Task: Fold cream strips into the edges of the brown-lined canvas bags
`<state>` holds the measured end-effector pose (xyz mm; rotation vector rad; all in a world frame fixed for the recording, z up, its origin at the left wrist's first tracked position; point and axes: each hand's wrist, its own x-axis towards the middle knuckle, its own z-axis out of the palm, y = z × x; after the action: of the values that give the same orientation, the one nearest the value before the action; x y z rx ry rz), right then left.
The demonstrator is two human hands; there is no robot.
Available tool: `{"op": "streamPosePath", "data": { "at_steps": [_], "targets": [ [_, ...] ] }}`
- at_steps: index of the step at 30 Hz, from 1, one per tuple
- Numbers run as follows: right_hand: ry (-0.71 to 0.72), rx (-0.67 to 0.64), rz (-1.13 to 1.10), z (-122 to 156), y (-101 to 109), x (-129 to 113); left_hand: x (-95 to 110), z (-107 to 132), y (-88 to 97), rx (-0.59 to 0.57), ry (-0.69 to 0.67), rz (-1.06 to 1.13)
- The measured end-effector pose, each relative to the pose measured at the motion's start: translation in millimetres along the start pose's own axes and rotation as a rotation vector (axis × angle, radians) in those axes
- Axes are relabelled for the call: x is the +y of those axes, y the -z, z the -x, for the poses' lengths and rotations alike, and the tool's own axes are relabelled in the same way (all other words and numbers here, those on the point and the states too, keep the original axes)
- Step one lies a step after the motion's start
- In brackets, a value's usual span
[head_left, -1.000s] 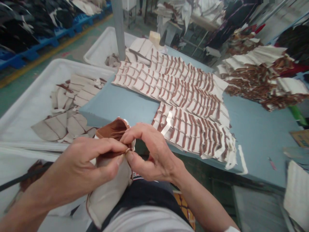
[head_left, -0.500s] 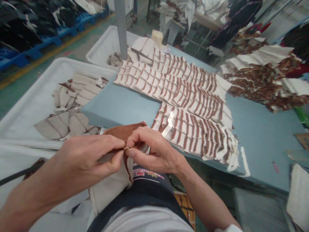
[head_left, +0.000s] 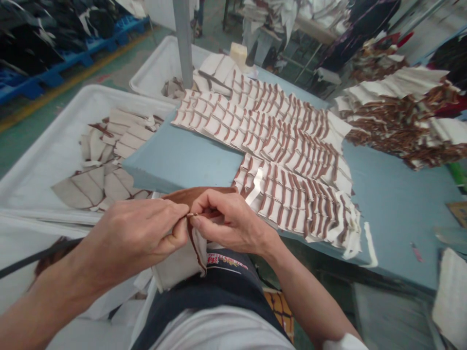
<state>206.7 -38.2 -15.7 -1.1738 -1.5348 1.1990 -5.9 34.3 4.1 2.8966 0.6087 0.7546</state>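
My left hand (head_left: 134, 238) and my right hand (head_left: 229, 223) meet over my lap, both pinched on a stack of cut pieces (head_left: 182, 262), cream with a brown edge. The brown top of the stack (head_left: 184, 195) shows above my fingers. The fingertips of both hands touch at the stack's edge. Just beyond, rows of overlapping cream-and-brown pieces (head_left: 277, 150) lie spread on the blue table (head_left: 182, 158).
A white bin (head_left: 51, 146) at my left holds loose cream pieces (head_left: 105, 160); a second white bin (head_left: 156, 63) stands behind it by a grey post (head_left: 183, 39). More stacked pieces (head_left: 397, 116) lie at the table's far right. Dark goods sit on blue pallets (head_left: 54, 73).
Both hands have risen slightly and drawn the stack up and flatter; the brown top now lies folded over behind my fingers, and less of the cream stack hangs below.
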Motion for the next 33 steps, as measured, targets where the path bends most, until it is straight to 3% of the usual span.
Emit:
{"op": "streamPosePath", "data": {
  "at_steps": [2, 5, 8, 14, 18, 23, 27, 33],
  "targets": [
    [-0.033, -0.001, -0.053, -0.2, 0.2, 0.4, 1.8, -2.0, -2.8, 0.041, -0.032, 0.023],
    [-0.033, 0.034, -0.017, 1.1, 3.5, -0.8, 2.2, -3.6, -6.9, 0.041, 0.065, 0.195],
    [-0.018, 0.039, 0.07, 2.7, 7.9, -1.7, 0.6, -3.2, -7.6, 0.009, 0.154, 0.369],
    [0.023, -0.001, 0.042, 3.0, 11.8, -2.7, -1.6, -4.6, -1.1, -0.109, 0.267, 0.558],
    [0.04, 0.023, 0.099, 3.4, 13.1, -8.8, -3.7, -7.4, -3.0, -0.112, 0.209, 0.522],
    [0.103, 0.039, 0.166, 2.8, 16.9, -14.9, -1.7, -14.1, 1.3, -0.103, 0.105, 0.295],
    [0.031, 0.001, 0.156, 0.6, 23.9, -20.6, 1.7, -16.4, 5.9, -0.092, -0.016, 0.189],
    [-0.056, -0.103, 0.307, -1.6, 37.8, -33.6, 4.3, -19.1, 4.6, -0.188, 0.089, 0.276]
  ]
}}
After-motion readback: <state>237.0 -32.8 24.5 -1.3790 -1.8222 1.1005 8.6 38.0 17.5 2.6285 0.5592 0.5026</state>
